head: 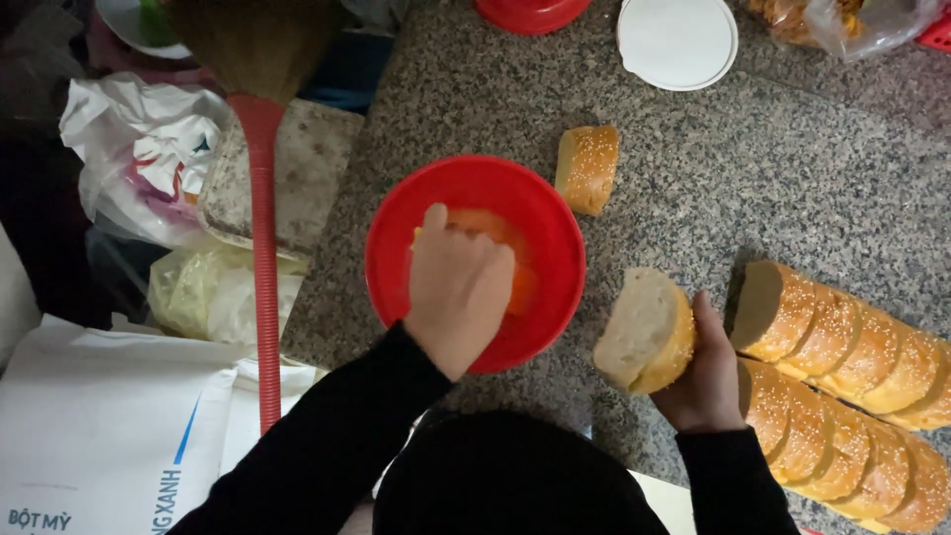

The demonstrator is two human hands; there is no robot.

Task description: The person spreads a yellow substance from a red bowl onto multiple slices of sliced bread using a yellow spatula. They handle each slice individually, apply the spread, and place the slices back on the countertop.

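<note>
1. A piece of bread (646, 332) is gripped by the right hand (705, 381) and held up just to the right of the red bowl (396, 253), with its white cut side turned toward the bowl.
2. The left hand (458, 287) is pushed down into the red bowl, with its fingers curled over something orange (515, 267). What is gripped there cannot be told, since the fingers hide it.
3. The step in hand looks like a dipping or spreading step: orange stuff is being taken from the bowl while the bread is kept ready.
4. For a next move, the bread and the orange stuff would need to be brought together, with the cut side kept turned to the bowl.
5. Two sliced sesame loaves (852, 396) are laid side by side at the near right of the stone counter (753, 168). One end piece (587, 168) is left alone just beyond the bowl.
6. A round white lid (678, 40) is seen at the far side. A clear bag of bread (842, 22) is seen at the far right.
7. A big white sack with blue letters and a blue stripe (99, 436) is seen at the near left. Crumpled plastic bags (149, 149) are piled at the far left, beside a red broom handle (264, 267).
</note>
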